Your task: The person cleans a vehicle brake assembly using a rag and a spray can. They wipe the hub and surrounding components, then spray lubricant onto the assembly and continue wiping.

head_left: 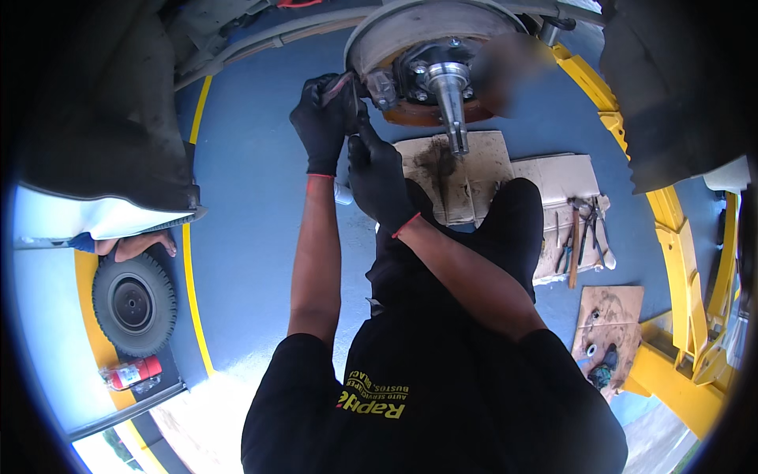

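My left hand (320,118), in a black glove, is raised beside the left edge of a round brake backing plate (371,47). Its fingers are closed round something narrow and partly pinkish, which I cannot name. Just below and to the right, my right hand (383,178), also gloved, has its fingers closed and fingertips up against the left hand. A thin strip shows between the hands; its kind is unclear. A bare metal spindle (448,103) juts from the bolted hub centre toward me. A small dark part (382,89) sits on the plate next to my fingers.
Stained cardboard (493,158) lies under the spindle. To its right are a hammer (574,241) and several pliers and hand tools (596,229). A yellow lift arm (675,245) curves along the right. At left are a wheel (134,304), a red bottle (134,371) and another person's arm (142,246).
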Demonstrator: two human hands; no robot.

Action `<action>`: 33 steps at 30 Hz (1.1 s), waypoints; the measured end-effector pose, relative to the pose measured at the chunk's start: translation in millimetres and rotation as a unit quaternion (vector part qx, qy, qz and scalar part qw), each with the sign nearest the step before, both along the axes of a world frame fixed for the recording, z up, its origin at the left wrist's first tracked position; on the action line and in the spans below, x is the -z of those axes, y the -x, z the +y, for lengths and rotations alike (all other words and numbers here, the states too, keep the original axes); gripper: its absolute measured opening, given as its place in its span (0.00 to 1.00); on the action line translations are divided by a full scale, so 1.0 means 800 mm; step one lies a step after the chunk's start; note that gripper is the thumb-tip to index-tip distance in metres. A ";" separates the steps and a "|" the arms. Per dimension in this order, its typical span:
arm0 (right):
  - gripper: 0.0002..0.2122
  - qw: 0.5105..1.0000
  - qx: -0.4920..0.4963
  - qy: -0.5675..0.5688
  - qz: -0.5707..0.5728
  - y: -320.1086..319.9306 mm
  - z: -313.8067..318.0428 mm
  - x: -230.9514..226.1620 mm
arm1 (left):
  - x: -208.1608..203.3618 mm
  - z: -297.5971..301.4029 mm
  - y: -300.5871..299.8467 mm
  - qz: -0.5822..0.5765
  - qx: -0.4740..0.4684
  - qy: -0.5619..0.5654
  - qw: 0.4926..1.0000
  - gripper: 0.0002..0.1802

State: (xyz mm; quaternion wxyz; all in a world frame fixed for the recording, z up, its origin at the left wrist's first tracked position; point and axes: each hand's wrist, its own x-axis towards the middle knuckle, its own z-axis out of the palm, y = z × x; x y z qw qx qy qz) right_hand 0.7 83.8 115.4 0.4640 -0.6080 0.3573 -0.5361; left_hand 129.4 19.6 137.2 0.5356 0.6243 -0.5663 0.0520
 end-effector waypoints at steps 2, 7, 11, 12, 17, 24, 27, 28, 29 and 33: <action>0.22 0.999 -0.020 -0.033 -0.037 -0.001 -0.008 -0.039 | -0.043 -0.009 -0.001 -0.102 0.030 0.048 0.993 0.13; 0.25 0.988 -0.047 -0.080 -0.124 0.031 -0.004 -0.103 | -0.102 -0.020 0.014 -0.216 0.057 0.097 0.970 0.12; 0.28 0.991 0.036 0.054 0.115 0.011 0.003 -0.028 | -0.024 -0.012 -0.028 -0.133 0.064 0.052 0.988 0.10; 0.28 0.989 0.028 0.044 0.140 0.008 0.002 -0.002 | 0.004 -0.008 -0.042 -0.134 0.077 0.011 0.988 0.10; 0.29 0.991 0.009 0.011 0.133 0.006 0.002 0.012 | 0.004 -0.006 -0.032 -0.168 0.067 -0.039 0.983 0.09; 0.28 0.997 0.027 0.045 0.063 0.009 -0.005 -0.054 | -0.071 -0.013 0.003 -0.175 0.048 0.053 0.982 0.10; 0.27 0.984 0.028 0.016 0.175 0.015 -0.005 0.017 | 0.000 -0.010 -0.017 -0.120 0.060 -0.048 0.990 0.12; 0.26 0.981 0.016 0.009 0.194 0.019 -0.003 0.039 | 0.040 -0.007 -0.044 -0.184 0.079 -0.043 0.979 0.14; 0.26 0.976 0.009 0.000 0.218 0.022 -0.004 0.051 | 0.053 -0.007 -0.045 -0.173 0.078 -0.040 0.981 0.15; 0.28 0.992 0.025 0.066 0.108 0.011 -0.013 -0.003 | 0.012 -0.010 -0.007 -0.041 -0.003 -0.038 0.998 0.15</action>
